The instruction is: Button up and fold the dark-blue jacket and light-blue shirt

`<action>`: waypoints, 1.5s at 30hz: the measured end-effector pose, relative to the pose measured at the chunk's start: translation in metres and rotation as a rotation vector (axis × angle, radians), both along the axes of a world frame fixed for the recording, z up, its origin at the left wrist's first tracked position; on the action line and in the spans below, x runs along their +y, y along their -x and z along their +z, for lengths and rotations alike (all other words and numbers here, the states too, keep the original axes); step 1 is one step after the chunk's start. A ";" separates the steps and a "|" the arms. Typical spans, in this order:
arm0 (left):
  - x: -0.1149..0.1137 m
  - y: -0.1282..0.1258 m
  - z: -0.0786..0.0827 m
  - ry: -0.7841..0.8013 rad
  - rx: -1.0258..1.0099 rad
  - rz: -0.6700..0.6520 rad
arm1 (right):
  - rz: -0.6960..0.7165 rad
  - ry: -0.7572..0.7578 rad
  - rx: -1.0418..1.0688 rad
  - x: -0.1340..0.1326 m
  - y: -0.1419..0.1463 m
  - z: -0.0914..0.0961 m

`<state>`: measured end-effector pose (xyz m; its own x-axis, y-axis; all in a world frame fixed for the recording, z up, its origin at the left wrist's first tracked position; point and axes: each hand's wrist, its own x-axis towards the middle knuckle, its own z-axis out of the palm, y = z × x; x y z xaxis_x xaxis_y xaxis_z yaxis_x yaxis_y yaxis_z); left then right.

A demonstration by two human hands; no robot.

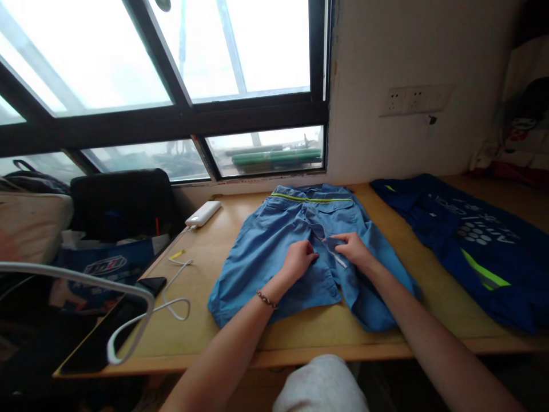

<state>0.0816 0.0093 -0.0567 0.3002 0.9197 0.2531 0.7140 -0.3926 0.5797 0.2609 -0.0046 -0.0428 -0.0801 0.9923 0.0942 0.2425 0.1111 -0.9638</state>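
Note:
A light-blue work shirt (274,252) with a yellow-green stripe and pocket flaps lies spread on the table, its front partly open down the middle. My left hand (300,258), with a beaded bracelet on the wrist, is closed on the cloth just left of the opening. Opposite it, my right hand (352,250) pinches the other front edge between thumb and fingers. A small white label shows just below the right fingers. Small round fastenings run along the left panel's edge near the hem. Some of the fingertips are hidden by the hands.
Right of the shirt lies a dark-blue garment (454,229) with printing and a reflective strip. To the left are a white power bank (203,214), a white cable (186,300) and a dark phone (152,284). The table's front edge (266,359) runs below my forearms.

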 end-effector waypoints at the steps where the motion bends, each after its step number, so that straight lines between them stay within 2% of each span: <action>1: -0.001 0.001 0.002 0.014 -0.038 0.013 | -0.030 -0.076 -0.141 -0.002 0.003 -0.002; 3: -0.002 0.000 0.004 0.109 -0.164 0.027 | -0.085 -0.183 -0.348 -0.003 0.009 -0.006; 5: -0.003 -0.002 0.006 0.318 -0.355 0.022 | -0.066 -0.207 -0.375 -0.004 0.012 -0.007; 8: -0.005 -0.006 0.010 0.643 -0.631 -0.004 | 0.079 -0.081 -0.125 -0.003 0.014 -0.004; 10: -0.006 -0.007 0.013 0.727 -0.735 0.001 | 0.142 0.092 0.082 -0.004 0.013 0.000; 13: -0.008 -0.005 0.017 0.740 -0.827 0.032 | 0.172 0.316 0.266 -0.007 0.012 0.005; 16: -0.007 -0.002 0.017 0.768 -0.891 0.027 | 0.171 0.414 0.354 -0.008 0.011 0.007; 21: -0.004 0.001 0.015 0.785 -0.963 0.014 | 0.189 0.458 0.471 -0.007 0.010 0.007; 27: -0.004 0.001 0.018 0.748 -1.002 0.012 | 0.150 0.453 0.507 -0.006 0.010 0.005; 33: -0.004 0.002 0.017 0.747 -1.007 0.001 | 0.172 0.439 0.492 -0.006 0.009 0.005; 37: -0.004 0.002 0.016 0.754 -1.015 0.010 | 0.127 0.376 0.410 -0.002 0.009 0.000; 40: -0.004 0.001 0.015 0.747 -1.023 0.036 | 0.111 0.243 0.289 -0.002 0.012 -0.003; 45: -0.002 -0.001 0.012 0.725 -0.995 0.103 | 0.176 -0.212 -0.223 -0.011 0.024 -0.003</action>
